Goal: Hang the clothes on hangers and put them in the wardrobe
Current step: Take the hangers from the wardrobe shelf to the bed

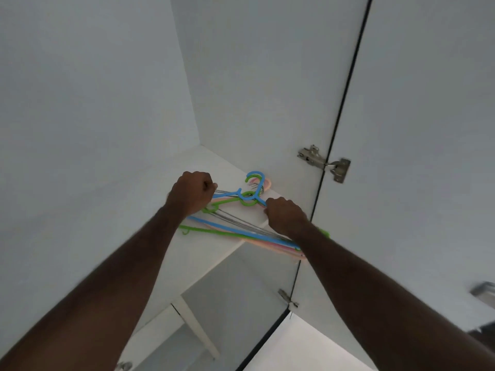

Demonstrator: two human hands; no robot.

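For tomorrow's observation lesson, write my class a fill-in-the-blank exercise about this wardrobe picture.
1. Both hands grip a pile of ____ on the shelf.
2. The topmost hook in the pile is coloured ____.
3. The right hand is nearer the metal ____ on the door than the left hand.

Missing words: hangers; blue; hinge

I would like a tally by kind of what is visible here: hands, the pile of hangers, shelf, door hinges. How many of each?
Hands: 2, the left hand and the right hand, both gripping the pile
Pile of hangers: 1 (blue, green, pink and wire ones; single hangers overlap too much to count)
Shelf: 1
Door hinges: 2, upper hinge, lower hinge
Total: 6
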